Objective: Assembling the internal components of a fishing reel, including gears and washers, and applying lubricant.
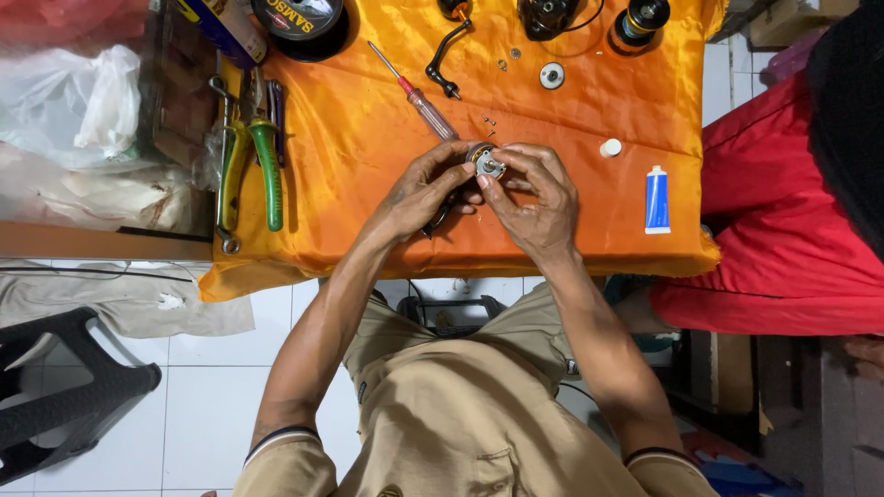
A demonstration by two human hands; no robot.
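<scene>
Single head-worn view, looking steeply down past chest and forearms onto an orange cloth (368, 175) over white floor tiles (212, 405); fairly near, table edge crossing mid-frame.

Your left hand (419, 189) and right hand (534, 198) meet around the reel body (483, 164) mid-worktop (368, 138). The screwdriver (414, 90) lies just behind them, pliers (250, 161) far left, the tube (657, 200) right.

Both hands, left hand (424, 189) and right hand (534, 198), meet fingertip to fingertip (forearms angled inward).
</scene>
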